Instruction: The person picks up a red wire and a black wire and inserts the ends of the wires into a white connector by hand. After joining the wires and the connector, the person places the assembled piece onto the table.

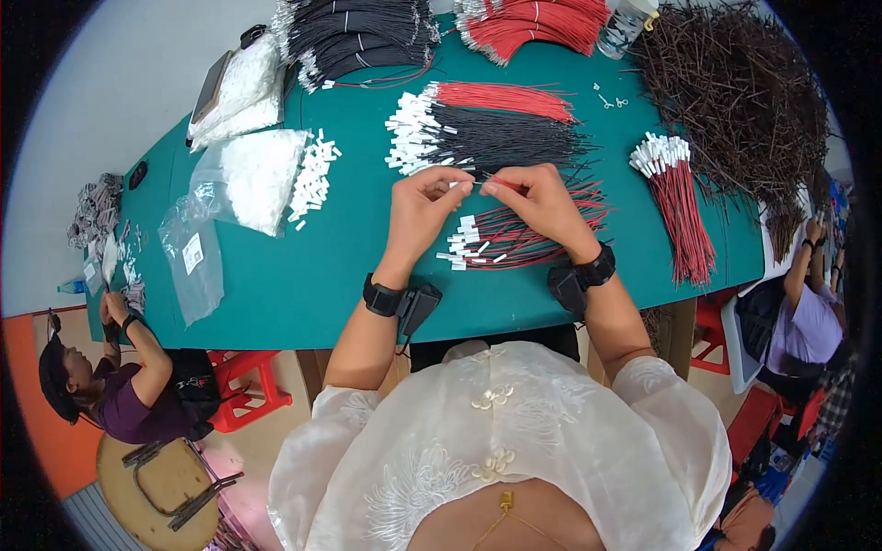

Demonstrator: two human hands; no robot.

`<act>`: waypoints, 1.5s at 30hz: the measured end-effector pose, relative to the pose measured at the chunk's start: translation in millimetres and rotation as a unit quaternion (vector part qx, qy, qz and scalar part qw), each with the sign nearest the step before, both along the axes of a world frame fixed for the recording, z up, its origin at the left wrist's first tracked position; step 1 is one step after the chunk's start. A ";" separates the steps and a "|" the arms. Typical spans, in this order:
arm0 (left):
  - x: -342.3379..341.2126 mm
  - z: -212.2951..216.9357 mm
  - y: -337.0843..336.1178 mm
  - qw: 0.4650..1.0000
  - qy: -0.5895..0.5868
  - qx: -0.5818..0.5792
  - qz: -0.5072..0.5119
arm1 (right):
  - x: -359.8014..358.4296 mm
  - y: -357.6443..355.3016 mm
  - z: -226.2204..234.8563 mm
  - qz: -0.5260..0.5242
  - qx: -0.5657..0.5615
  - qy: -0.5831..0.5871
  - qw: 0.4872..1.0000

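Observation:
My left hand (424, 209) pinches a small white connector (463, 185) at its fingertips above the green table (322, 275). My right hand (542, 204) pinches the end of a thin red wire (503, 184) that meets the connector. Under both hands lies a loose bunch of red and black wires with white connectors (501, 241). Just beyond my hands sits a bigger bundle of black and red wires with white ends (496, 133). Both wrists wear black bands.
Clear bags of white connectors (253, 174) and loose connectors (312, 179) lie left. A tied red bundle (684, 207) and a dark wire heap (744, 101) lie right. Black and red bundles sit at the far edge. People sit at lower left (119, 386) and right (808, 312).

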State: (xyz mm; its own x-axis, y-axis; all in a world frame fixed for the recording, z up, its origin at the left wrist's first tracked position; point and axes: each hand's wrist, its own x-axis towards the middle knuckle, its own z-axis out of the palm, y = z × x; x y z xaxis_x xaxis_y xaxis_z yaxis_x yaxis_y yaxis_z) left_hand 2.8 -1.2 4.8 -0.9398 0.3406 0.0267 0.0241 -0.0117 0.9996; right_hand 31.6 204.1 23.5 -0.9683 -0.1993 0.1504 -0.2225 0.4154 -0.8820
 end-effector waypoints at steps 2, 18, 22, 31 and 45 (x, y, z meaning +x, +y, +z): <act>0.0 -0.4 0.1 1.000 0.001 -0.001 -0.001 | 0.1 -0.2 -0.5 -0.002 0.004 0.004 1.000; -4.7 -2.8 -3.5 0.996 -0.051 0.072 -0.015 | 0.7 2.1 -3.7 -0.094 -0.093 -0.003 0.991; -6.0 -2.5 -4.7 0.993 -0.072 0.085 -0.028 | 1.9 1.4 5.0 -0.086 -0.025 0.058 0.994; -7.2 -4.0 -7.3 0.987 -0.121 0.108 -0.020 | 2.9 -0.1 9.3 -0.063 -0.005 0.125 0.990; -4.8 -4.7 -4.6 0.995 -0.061 0.076 -0.002 | 4.2 -1.2 11.2 -0.066 -0.007 0.139 0.988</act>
State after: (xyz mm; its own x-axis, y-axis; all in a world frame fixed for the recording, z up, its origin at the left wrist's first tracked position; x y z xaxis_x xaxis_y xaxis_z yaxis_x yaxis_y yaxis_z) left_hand -1.9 -5.8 0.1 -0.9377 0.3454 -0.0369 -0.0986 -0.1628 0.9817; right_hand 35.8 202.9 34.7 -0.9067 -0.0695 0.4160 -0.4013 0.4456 -0.8002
